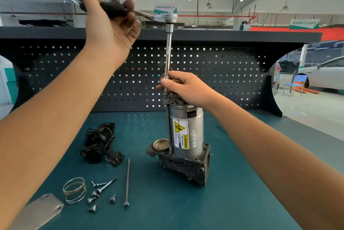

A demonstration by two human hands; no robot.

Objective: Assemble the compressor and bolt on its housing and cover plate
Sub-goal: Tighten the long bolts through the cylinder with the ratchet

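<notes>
The compressor stood upright near the middle of the teal tabletop, its silver motor can with the yellow warning label rising from the dark cast body. At its top we had a long extension bar set vertically, apparently on a through bolt running down the can's left side, though the fastener itself was hidden under our fingers. Our right hand was closed around the lower end of the bar, steadying it just above the motor's end cap. Our left hand was wrapped around the black handle of the ratchet, raised high with the head seated on the bar.

We judged this to be the step of driving a long bolt that clamps the motor to the body. The next move called for keeping the bar plumb while swinging the handle, then fitting the second long bolt lying just left of the compressor.

Further left lay the black housing, well apart from the wire rings, a scatter of short screws and the grey cover plate at the near edge, all untouched.
</notes>
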